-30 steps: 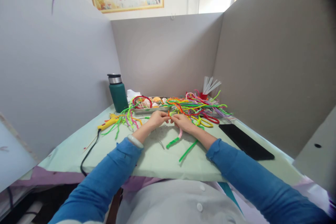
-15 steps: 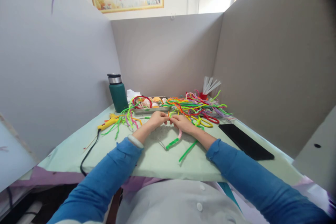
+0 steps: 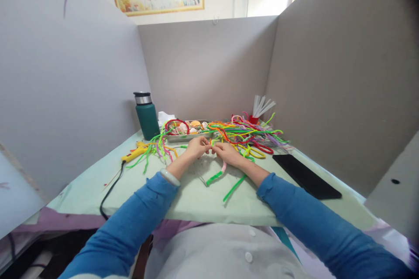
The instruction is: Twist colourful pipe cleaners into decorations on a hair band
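Observation:
My left hand (image 3: 198, 147) and my right hand (image 3: 226, 153) meet above the middle of the table, fingertips pinched close together. A short orange pipe cleaner end (image 3: 210, 141) pokes up between them; the fingers hide most of the piece. From beneath my right hand hangs a pink and green wrapped pipe cleaner stem (image 3: 215, 178), with a bare wire end at its lower left. A loose green pipe cleaner (image 3: 234, 188) lies on the table below my right wrist. Both hands are closed.
A yellow glue gun (image 3: 135, 152) with a black cord lies left, near a green bottle (image 3: 147, 117). Behind my hands are a metal tray (image 3: 193, 136) of small pieces and a heap of pipe cleaners (image 3: 248, 133). A black flat slab (image 3: 306, 176) lies right.
My left hand's fingers have shifted slightly at the pinch point, and its wrist has moved a touch. My right hand and the hanging stem look almost the same.

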### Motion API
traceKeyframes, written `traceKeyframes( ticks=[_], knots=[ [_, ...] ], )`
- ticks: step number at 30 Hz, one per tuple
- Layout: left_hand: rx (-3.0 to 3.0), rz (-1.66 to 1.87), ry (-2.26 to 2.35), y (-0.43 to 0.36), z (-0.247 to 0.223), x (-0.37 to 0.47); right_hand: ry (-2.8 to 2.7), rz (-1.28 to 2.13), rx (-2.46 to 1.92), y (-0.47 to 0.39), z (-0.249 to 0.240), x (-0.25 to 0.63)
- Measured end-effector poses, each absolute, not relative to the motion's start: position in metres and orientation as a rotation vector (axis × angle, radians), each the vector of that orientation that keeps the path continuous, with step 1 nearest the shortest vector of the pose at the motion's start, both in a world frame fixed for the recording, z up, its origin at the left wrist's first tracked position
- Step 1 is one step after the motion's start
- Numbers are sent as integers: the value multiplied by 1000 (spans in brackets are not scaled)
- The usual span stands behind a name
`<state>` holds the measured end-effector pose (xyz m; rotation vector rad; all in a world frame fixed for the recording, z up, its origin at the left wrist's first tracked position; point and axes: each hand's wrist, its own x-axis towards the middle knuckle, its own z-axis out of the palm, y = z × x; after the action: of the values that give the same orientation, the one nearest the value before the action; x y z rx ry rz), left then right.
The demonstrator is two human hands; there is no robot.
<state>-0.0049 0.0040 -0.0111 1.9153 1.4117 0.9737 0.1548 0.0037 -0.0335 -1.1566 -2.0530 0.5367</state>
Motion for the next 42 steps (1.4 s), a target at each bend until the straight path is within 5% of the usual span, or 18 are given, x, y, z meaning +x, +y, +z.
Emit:
traceKeyframes(
  ticks=[19,42],
  knots=[
    [2158,1172,1328,6,-12,-6,-2013,604,-1151,3,-31,155],
    [2281,914,1457,-1,-1,-8,-2013,603,-1216,-4,-27,152]
  ],
)
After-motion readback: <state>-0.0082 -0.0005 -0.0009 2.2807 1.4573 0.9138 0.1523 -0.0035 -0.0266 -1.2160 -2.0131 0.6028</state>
